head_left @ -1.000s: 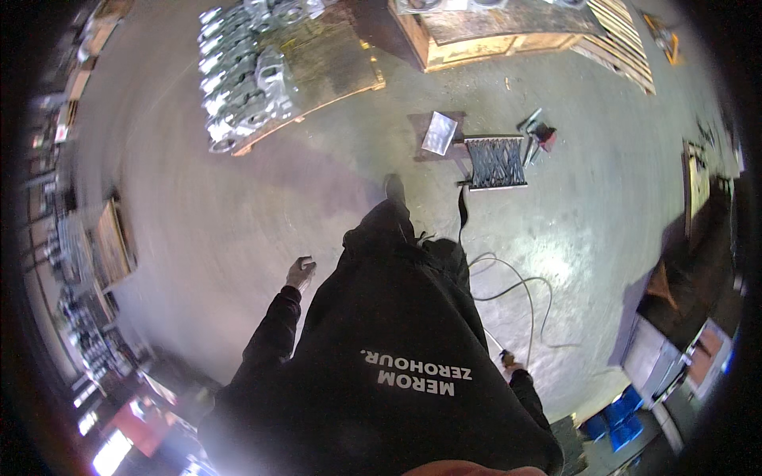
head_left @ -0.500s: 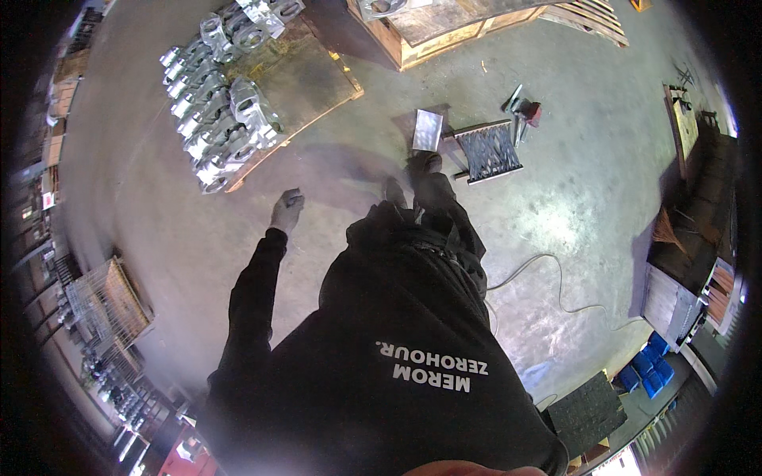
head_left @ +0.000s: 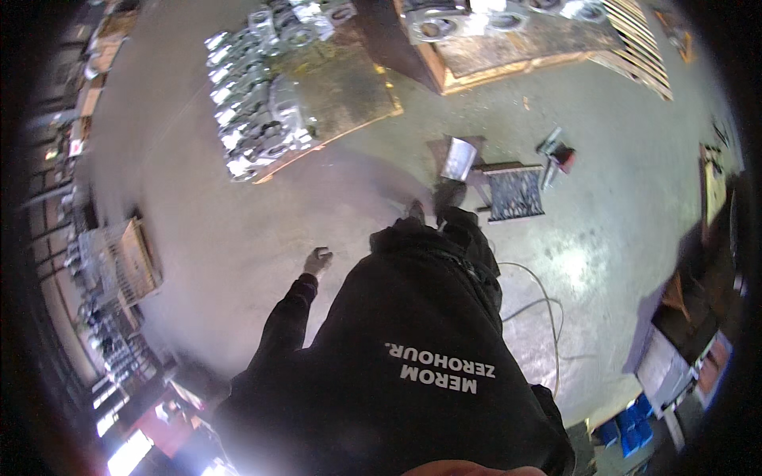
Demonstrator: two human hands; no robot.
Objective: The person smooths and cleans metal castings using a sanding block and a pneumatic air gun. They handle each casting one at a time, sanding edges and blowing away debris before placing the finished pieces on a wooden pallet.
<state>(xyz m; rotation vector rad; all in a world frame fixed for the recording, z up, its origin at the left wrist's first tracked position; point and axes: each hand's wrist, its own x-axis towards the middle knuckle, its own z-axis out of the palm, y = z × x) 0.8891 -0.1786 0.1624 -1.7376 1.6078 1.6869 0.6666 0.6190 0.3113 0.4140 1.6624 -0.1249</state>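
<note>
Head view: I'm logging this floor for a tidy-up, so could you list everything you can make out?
Metal castings: many, silver, on platform and crate
Wooden platform: one, brown, upper left
Wooden crate: one, brown, top centre
Slatted pallet: one, pale brown, right of crate
Flat panel: one, silvery, left of frame
Frame with strips: one, dark, right of feet
Unclear item: one, red and grey, beyond frame
Hose: at least one, greyish, floor, right
Blue items: several, blue, lower right
Rim: too blurred to count
Sweatshirt: one, black, centre
Feet: two, dark, above centre
Left hand: one, colour unclear, left of sweatshirt
Right hand: not visible
</note>
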